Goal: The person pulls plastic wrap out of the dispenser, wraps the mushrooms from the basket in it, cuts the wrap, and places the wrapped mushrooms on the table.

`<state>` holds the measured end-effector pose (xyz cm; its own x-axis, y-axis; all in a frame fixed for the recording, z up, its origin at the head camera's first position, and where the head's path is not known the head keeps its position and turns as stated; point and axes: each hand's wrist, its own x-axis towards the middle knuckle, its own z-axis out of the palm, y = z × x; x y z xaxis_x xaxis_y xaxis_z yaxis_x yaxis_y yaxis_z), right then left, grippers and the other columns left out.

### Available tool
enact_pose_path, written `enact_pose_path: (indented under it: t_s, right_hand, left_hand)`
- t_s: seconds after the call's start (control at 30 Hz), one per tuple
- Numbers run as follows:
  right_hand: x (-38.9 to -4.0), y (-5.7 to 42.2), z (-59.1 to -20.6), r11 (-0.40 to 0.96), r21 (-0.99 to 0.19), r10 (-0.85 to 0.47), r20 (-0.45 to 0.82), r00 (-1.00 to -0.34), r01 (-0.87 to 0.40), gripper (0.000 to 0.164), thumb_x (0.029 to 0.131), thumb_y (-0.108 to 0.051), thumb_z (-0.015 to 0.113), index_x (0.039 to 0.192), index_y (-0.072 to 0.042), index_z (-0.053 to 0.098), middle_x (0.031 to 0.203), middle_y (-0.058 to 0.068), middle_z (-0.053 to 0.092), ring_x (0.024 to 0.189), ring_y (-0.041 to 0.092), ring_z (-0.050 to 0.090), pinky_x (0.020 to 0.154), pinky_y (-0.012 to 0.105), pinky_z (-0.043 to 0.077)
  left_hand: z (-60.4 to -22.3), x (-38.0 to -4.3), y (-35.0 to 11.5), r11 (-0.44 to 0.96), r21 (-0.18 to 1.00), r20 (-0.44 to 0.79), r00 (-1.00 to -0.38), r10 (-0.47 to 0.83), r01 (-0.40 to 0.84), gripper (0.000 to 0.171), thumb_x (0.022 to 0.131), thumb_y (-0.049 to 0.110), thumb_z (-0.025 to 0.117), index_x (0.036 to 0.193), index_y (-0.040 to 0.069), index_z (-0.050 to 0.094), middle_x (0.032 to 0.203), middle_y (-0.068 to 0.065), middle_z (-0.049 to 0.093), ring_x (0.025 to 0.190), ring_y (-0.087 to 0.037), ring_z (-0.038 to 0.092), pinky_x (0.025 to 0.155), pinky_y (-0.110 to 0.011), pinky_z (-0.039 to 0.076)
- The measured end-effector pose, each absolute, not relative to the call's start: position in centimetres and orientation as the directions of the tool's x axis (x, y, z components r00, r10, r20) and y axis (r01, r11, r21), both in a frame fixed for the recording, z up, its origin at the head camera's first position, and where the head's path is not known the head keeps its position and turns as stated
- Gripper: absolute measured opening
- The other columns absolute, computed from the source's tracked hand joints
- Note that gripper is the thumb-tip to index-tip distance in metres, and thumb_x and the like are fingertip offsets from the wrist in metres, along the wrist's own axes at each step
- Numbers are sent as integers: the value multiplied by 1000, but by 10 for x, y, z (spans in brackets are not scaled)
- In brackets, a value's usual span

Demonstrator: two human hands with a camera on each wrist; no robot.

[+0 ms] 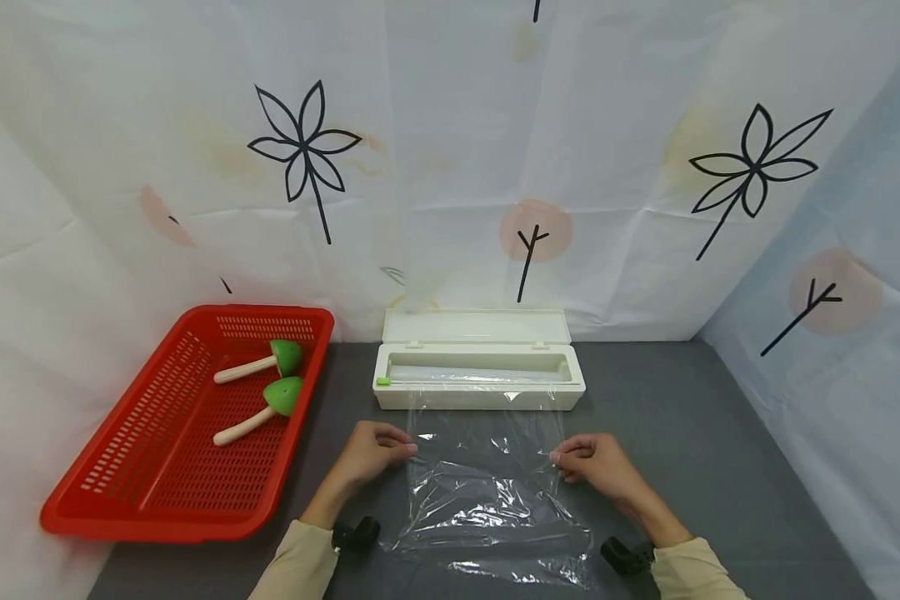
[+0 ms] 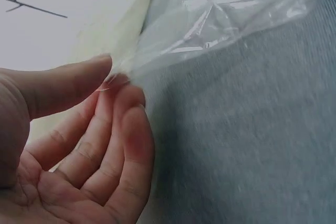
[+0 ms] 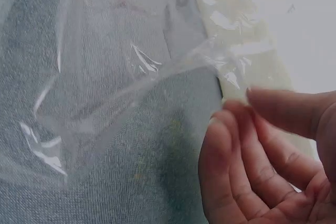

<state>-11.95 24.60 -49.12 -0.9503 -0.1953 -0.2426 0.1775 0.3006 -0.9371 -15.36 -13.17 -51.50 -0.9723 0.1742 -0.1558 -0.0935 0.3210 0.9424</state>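
Note:
A sheet of clear plastic wrap stretches from a white wrap dispenser box toward the front of the table, crinkled and shiny. My left hand pinches its left edge between thumb and fingertips; the left wrist view shows the film running from that pinch. On the opposite edge, my right hand pinches the film in the same way. In the right wrist view the film runs in folds away from the thumb and fingers. The dispenser's lid stands raised, and a pale roll lies inside.
To the left stands a red plastic basket holding two green-capped toy mushrooms with pale stems. A small green slider sits at the box's left end. Patterned white cloth hangs behind the dark grey table.

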Motion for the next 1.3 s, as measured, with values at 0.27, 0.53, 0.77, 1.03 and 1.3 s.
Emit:
enact_pose_path:
  t_s: [0.27, 0.53, 0.77, 1.03, 1.3]
  right_hand:
    - [-128, 264, -507, 296, -938, -194, -242, -951, 179, 21, 94, -4, 72, 99, 15, 66, 81, 11, 71, 71, 15, 67, 65, 30, 58]
    - [-132, 259, -510, 434, -895, -156, -186, -970, 102, 20, 90, -9, 78, 90, 9, 69, 75, 10, 70, 64, 18, 66, 59, 31, 57]
    - [-146, 258, -511, 614, -788, -36, -80, -996, 41, 25, 83, -19, 86, 78, -2, 69, 63, 2, 65, 52, 15, 60, 50, 28, 51]
    - [-145, 260, -502, 695, -719, -43, -33, -999, -6, 32, 80, -31, 88, 76, -7, 67, 63, -2, 61, 55, 11, 56, 53, 27, 45]
    - [-126, 239, -500, 708, -521, -322, 364, -874, -478, 30, 72, -23, 93, 78, -15, 65, 78, -9, 58, 71, 7, 56, 63, 30, 50]
  left_hand:
    - [-511, -151, -143, 282, 951, -183, -966, 183, -127, 17, 84, 0, 81, 93, -11, 72, 78, -13, 73, 68, -13, 65, 64, -29, 55]
    - [-520, -152, -144, 325, 942, -147, -975, 170, -85, 11, 84, -3, 79, 89, -10, 72, 74, -11, 71, 63, -14, 64, 60, -27, 53]
    - [-522, -158, -139, 484, 873, -100, -994, 52, -63, 10, 79, 4, 86, 81, 2, 76, 69, -4, 71, 59, -12, 63, 57, -28, 49]
    - [-517, -152, -138, 641, 767, -19, -1000, -5, -18, 25, 72, 22, 94, 80, 10, 75, 69, 4, 68, 64, -10, 60, 62, -32, 48]
    - [-510, -137, -130, 619, 677, 298, -917, 264, 398, 28, 69, 8, 94, 83, 12, 71, 76, 7, 64, 67, -9, 60, 62, -27, 51]
